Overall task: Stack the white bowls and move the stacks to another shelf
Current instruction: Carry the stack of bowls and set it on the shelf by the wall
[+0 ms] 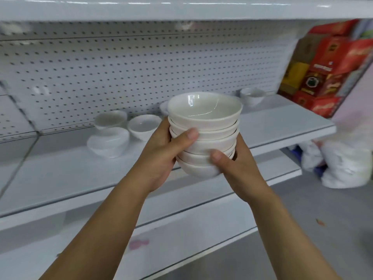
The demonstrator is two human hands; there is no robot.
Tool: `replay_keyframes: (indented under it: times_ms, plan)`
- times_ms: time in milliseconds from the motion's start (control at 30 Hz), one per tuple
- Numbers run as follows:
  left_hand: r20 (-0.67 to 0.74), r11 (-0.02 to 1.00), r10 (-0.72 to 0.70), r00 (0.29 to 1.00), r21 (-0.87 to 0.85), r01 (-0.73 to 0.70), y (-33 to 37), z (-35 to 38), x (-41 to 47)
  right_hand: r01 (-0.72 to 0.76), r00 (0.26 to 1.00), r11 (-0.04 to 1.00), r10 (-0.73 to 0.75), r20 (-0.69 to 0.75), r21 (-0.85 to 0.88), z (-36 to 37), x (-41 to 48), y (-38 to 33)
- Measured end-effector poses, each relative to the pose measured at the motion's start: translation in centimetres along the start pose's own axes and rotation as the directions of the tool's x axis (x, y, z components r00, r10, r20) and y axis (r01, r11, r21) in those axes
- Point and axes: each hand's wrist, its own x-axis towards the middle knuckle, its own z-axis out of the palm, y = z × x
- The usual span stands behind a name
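The stack of white bowls (203,138), several nested one inside another, is held up in the air between both hands, in front of the middle shelf (60,178) and not resting on it. The left hand (161,156) grasps the stack from the left side, with its thumb laid across the near face of the upper bowls. The right hand (236,168) grasps it from the right and lower down, with its thumb pressed on the near face of the lower bowls. The other fingers of both hands are hidden behind the stack. The top bowl sits slightly tilted.

On the middle shelf, left of the stack, three loose white bowls stand close together: a far left bowl (110,119), a far right bowl (144,126) and a near bowl (109,141). Another bowl (163,108) shows only partly behind the stack. A further bowl (252,96) stands at the far right of the shelf, near the red boxes (327,73) at the shelf's right end. A white pegboard panel (121,67) backs the shelf. An upper shelf (181,7) runs above and a lower shelf (181,209) below. White plastic bags (343,162) lie on the floor (323,219) to the right.
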Motion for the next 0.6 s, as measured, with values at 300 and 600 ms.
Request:
replay_keyframes:
  times_ms: [300, 600]
  plan:
    - [0.233, 1.0, 0.007, 0.973, -0.015, -0.004, -2.7, 14.9, 2.0, 0.016, 0.979, 0.997, -0.03, -0.2, -0.069, -13.7, -8.5, -3.6]
    - [0.466, 0.998, -0.033, 0.884, -0.035, 0.055, -5.0, 27.7, 5.8, 0.028, 0.888, 0.996, -0.062, -0.456, -0.082, -24.1, -14.9, -5.7]
